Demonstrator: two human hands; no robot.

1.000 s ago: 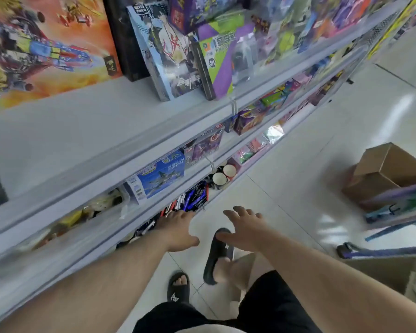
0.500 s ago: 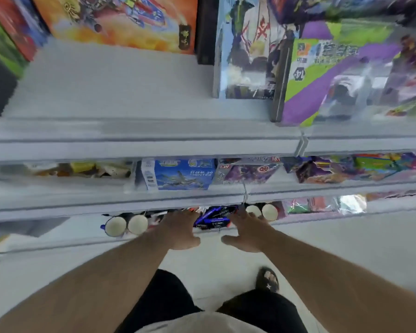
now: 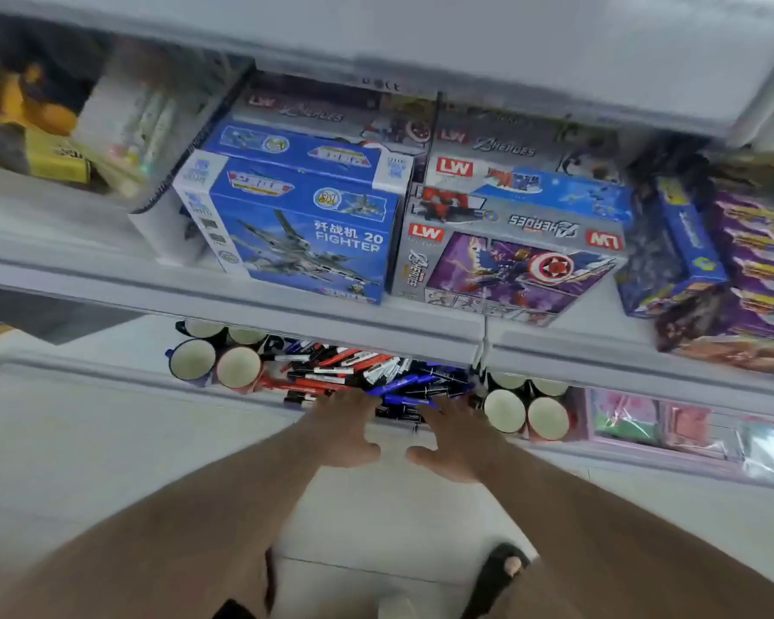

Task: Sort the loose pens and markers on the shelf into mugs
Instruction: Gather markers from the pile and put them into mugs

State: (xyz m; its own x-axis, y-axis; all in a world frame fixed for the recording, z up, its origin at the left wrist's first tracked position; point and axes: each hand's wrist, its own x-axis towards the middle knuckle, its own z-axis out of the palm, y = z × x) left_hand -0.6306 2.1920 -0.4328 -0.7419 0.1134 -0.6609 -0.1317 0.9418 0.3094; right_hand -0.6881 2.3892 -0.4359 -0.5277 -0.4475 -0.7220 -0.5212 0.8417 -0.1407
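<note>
On the lowest shelf (image 3: 121, 381), under the tier of boxed building sets, a loose heap of red, blue and black pens and markers (image 3: 367, 373) lies between two clusters of mugs: the left mugs (image 3: 215, 364) at one end and the right mugs (image 3: 526, 408) at the other, all with mouths open upward, seemingly so that sorted pens can drop straight in. The left hand (image 3: 347, 433) and right hand (image 3: 454, 440) reach side by side over the near edge of the heap, fingers spread and relaxed, each grip released and holding nothing; the fingertips seem to touch the nearest pens, though blur leaves that uncertain. Sorting appears not yet begun.
</note>
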